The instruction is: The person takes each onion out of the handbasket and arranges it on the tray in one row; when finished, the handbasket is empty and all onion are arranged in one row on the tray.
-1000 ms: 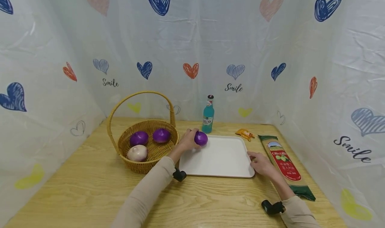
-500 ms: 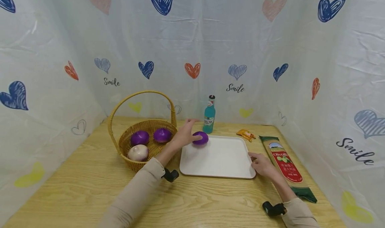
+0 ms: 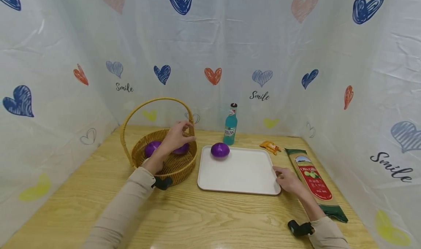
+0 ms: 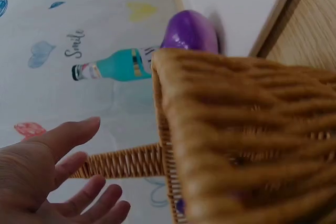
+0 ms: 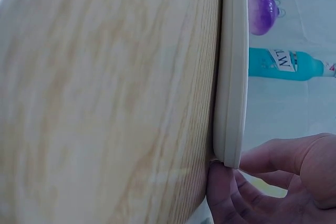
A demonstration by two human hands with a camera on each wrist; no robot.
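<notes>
Above the wicker basket [image 3: 185, 170] hovers my left hand [image 3: 175, 137], fingers spread and relaxed with nothing in them. Beneath it lie two purple onions, one at the left [image 3: 151, 148] and the other partly covered by the hand; the pale onion is mostly hidden behind the wrist. The left wrist view shows the left hand [image 4: 68, 174] beside the basket's rim and handle. A purple onion [image 3: 220, 150] sits at the back left corner of the white tray [image 3: 243, 172]. My right hand [image 3: 287, 179] pinches the tray's right edge, thumb above and fingers below in the right wrist view.
Behind the tray stands a blue-green bottle [image 3: 230, 126]. An orange wrapped packet [image 3: 270, 146] lies at the back right, and a long pasta bag [image 3: 314, 179] runs along the table's right side. A curtain printed with hearts [image 3: 210, 41] encloses the table.
My left hand has let go of the purple onion on the tray and moved left over the basket. The right hand stays at the tray's edge.
</notes>
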